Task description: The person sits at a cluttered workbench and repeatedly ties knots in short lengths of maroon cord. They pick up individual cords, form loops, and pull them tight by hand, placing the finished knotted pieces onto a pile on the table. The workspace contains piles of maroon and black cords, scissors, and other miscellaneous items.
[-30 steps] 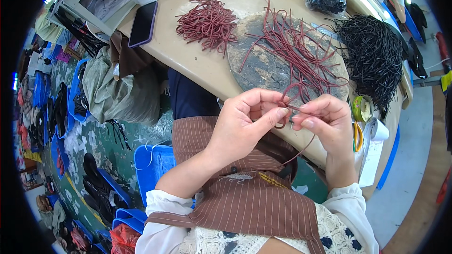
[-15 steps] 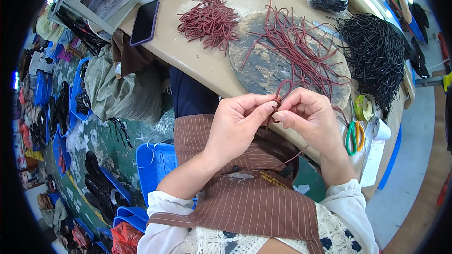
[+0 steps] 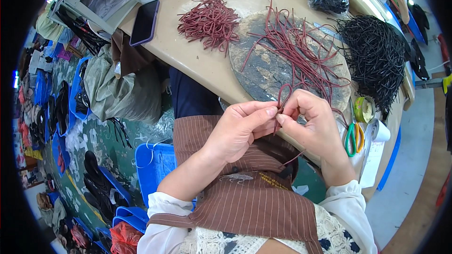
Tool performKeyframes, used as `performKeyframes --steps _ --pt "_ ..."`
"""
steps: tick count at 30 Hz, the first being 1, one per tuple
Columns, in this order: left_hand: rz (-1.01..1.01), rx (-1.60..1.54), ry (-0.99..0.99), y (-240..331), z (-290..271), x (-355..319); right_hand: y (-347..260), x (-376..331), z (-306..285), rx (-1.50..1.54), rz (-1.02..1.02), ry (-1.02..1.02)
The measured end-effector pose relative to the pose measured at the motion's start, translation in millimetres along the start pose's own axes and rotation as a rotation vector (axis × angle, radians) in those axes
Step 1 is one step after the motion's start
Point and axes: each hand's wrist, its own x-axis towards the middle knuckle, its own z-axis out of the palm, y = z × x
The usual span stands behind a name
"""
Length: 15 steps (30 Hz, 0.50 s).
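Between my hands, just above my lap at the table's near edge, is a dark red cord (image 3: 284,90) with a loop standing up from my fingers. My left hand (image 3: 242,129) pinches it between thumb and forefinger. Close against it, my right hand (image 3: 310,120) is also closed on the cord, thumb and forefinger together. The crossing of the strands is mostly hidden by my fingertips. Beyond my hands, loose dark red cords (image 3: 301,51) lie across a worn round board (image 3: 252,73). A heap of looped red cords (image 3: 209,21) rests to its left.
A large bundle of black cords (image 3: 372,56) lies on the right of the table (image 3: 188,66). Near my right wrist are scissors (image 3: 351,138) with green and orange handles and a tape roll (image 3: 364,109). A phone (image 3: 144,23) lies at left; blue bins (image 3: 155,164) stand on the floor.
My left hand's fingers have shifted their pinch on the cord, and the thumb now points more upward. The red loop has narrowed and tilted a little. My right hand has moved only slightly.
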Motion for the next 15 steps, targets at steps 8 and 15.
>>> performKeyframes --steps 8,15 --pt "0.004 -0.065 -0.080 7.3 -0.3 -4.0 -18.0 4.0 -2.2 -0.199 -0.053 0.089" --pt "0.279 0.200 -0.003 10.8 7.1 0.4 2.3 -4.4 14.9 0.148 -0.086 0.281"
